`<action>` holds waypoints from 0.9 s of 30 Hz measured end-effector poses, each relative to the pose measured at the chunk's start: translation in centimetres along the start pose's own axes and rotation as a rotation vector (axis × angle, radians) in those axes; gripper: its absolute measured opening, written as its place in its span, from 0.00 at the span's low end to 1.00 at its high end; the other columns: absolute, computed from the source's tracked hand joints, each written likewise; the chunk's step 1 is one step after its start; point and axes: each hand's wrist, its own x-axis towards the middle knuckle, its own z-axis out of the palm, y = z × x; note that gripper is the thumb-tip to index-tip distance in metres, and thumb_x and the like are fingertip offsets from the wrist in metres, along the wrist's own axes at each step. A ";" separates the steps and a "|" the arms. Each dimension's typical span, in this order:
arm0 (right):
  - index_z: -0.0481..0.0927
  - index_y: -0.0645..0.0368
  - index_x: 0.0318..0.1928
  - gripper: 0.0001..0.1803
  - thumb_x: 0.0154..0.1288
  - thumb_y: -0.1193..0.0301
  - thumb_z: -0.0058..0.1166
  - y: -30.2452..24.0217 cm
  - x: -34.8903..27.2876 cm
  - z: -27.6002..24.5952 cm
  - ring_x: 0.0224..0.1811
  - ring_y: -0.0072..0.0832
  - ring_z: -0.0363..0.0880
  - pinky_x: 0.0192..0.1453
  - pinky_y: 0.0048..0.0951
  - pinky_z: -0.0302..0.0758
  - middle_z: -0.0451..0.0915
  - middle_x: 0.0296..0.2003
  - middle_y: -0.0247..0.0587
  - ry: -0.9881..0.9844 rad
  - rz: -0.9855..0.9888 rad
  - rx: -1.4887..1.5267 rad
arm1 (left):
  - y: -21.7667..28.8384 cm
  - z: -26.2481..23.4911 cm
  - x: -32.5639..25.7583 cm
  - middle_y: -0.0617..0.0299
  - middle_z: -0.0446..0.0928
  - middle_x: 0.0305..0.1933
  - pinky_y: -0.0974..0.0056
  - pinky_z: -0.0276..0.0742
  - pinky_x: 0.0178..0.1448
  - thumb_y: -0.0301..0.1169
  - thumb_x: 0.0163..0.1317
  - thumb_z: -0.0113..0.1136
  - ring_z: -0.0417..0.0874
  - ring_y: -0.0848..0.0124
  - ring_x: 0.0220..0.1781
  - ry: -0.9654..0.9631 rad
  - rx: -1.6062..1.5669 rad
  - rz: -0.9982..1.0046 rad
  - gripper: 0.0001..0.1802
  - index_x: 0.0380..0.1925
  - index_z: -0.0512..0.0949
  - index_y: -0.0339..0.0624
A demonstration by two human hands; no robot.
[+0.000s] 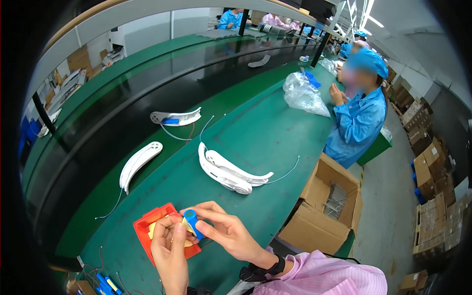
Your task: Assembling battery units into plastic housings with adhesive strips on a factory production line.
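Between the thumb and fingers of my right hand is a blue cylindrical battery, tilted with its round end up. My left hand closes on a small pale yellow piece pressed against the battery's side; the fingers partly hide it. Both hands are over a red plastic bin, where more pale yellow pieces show behind the fingers. Farther up the green table, two white curved shells lie together, with a thin wire trailing off.
Another white curved shell and one holding a blue battery lie left, beside the black conveyor belt. Several wired blue batteries are at lower left. A clear plastic bag, a co-worker and a cardboard box are right.
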 end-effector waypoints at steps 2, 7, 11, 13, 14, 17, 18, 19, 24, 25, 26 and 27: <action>0.71 0.68 0.61 0.19 0.73 0.74 0.47 -0.3 0.3 0.1 0.56 0.25 0.68 0.58 0.25 0.69 0.67 0.53 0.39 -0.047 0.048 0.037 | -0.2 -0.5 0.2 0.63 0.75 0.32 0.72 0.74 0.37 0.32 0.71 0.50 0.75 0.78 0.31 0.004 0.063 0.011 0.09 0.37 0.73 0.36; 0.72 0.67 0.60 0.19 0.72 0.73 0.48 -0.1 0.7 -0.1 0.56 0.25 0.69 0.58 0.24 0.69 0.68 0.53 0.38 -0.011 -0.088 -0.037 | -0.4 0.3 0.1 0.63 0.76 0.41 0.72 0.73 0.44 0.30 0.72 0.50 0.77 0.77 0.39 0.109 -0.182 -0.027 0.09 0.43 0.72 0.34; 0.67 0.64 0.64 0.22 0.73 0.71 0.47 0.3 1.3 -0.2 0.53 0.28 0.75 0.54 0.35 0.77 0.66 0.61 0.42 0.097 -0.081 0.442 | -0.5 -1.7 0.8 0.61 0.76 0.37 0.69 0.74 0.44 0.30 0.71 0.50 0.78 0.74 0.39 0.169 0.006 0.119 0.08 0.41 0.72 0.35; 0.66 0.63 0.65 0.22 0.74 0.70 0.45 -0.3 2.2 -1.3 0.52 0.30 0.76 0.50 0.40 0.81 0.63 0.66 0.44 0.118 -0.016 0.518 | -0.7 -4.1 1.0 0.59 0.77 0.35 0.67 0.73 0.43 0.29 0.70 0.52 0.79 0.71 0.38 0.175 0.255 0.126 0.08 0.38 0.74 0.34; 0.64 0.63 0.66 0.23 0.74 0.69 0.45 -0.2 2.6 -2.1 0.51 0.29 0.76 0.48 0.38 0.81 0.64 0.67 0.42 0.170 -0.010 0.527 | -1.1 -5.0 1.2 0.57 0.77 0.33 0.65 0.73 0.44 0.31 0.68 0.53 0.78 0.68 0.38 0.119 0.662 0.270 0.09 0.35 0.76 0.34; 0.63 0.64 0.66 0.24 0.74 0.69 0.44 -0.6 3.0 -4.8 0.50 0.29 0.76 0.47 0.36 0.80 0.64 0.67 0.41 0.168 0.029 0.501 | -0.6 -7.8 3.5 0.52 0.78 0.31 0.60 0.72 0.43 0.34 0.66 0.55 0.78 0.60 0.37 -0.028 1.210 0.356 0.13 0.29 0.80 0.35; 0.63 0.65 0.66 0.24 0.74 0.70 0.44 -1.2 2.9 -5.9 0.50 0.29 0.75 0.46 0.35 0.79 0.64 0.67 0.41 0.175 0.022 0.458 | 0.2 -7.9 5.2 0.50 0.77 0.31 0.58 0.72 0.42 0.34 0.64 0.56 0.78 0.56 0.36 -0.121 1.344 0.301 0.14 0.27 0.81 0.35; 0.63 0.65 0.66 0.24 0.74 0.71 0.44 -1.5 2.8 -6.7 0.50 0.29 0.75 0.46 0.34 0.78 0.64 0.67 0.42 0.183 0.017 0.412 | 0.7 -7.9 8.4 0.49 0.78 0.30 0.57 0.73 0.41 0.37 0.65 0.55 0.79 0.54 0.35 -0.038 1.264 0.353 0.16 0.28 0.82 0.34; 0.63 0.66 0.67 0.24 0.73 0.72 0.44 -2.4 1.4 -6.3 0.50 0.29 0.74 0.46 0.32 0.76 0.65 0.66 0.44 0.139 0.010 0.421 | -0.4 -7.2 26.3 0.42 0.81 0.41 0.52 0.76 0.49 0.49 0.64 0.54 0.82 0.49 0.44 -0.075 1.434 0.443 0.24 0.40 0.82 0.35; 0.63 0.66 0.67 0.24 0.74 0.72 0.44 -2.5 1.1 -6.3 0.49 0.29 0.75 0.47 0.31 0.76 0.65 0.66 0.44 0.172 0.029 0.422 | -2.8 -6.5 29.2 0.41 0.80 0.44 0.52 0.76 0.53 0.50 0.63 0.54 0.81 0.47 0.46 -0.113 1.423 0.479 0.27 0.43 0.80 0.33; 0.63 0.66 0.66 0.24 0.74 0.71 0.44 -2.6 0.9 -6.7 0.49 0.29 0.75 0.47 0.31 0.76 0.65 0.66 0.43 0.211 0.044 0.420 | -3.8 -4.5 30.8 0.39 0.79 0.47 0.52 0.75 0.55 0.52 0.63 0.55 0.80 0.45 0.49 -0.193 1.523 0.365 0.29 0.45 0.79 0.32; 0.64 0.67 0.66 0.24 0.74 0.71 0.44 -2.6 0.6 -6.8 0.47 0.28 0.76 0.47 0.30 0.76 0.66 0.66 0.42 0.239 0.025 0.396 | -5.4 -3.4 32.2 0.38 0.79 0.45 0.51 0.75 0.56 0.50 0.62 0.56 0.80 0.44 0.49 -0.276 1.481 0.342 0.28 0.44 0.80 0.33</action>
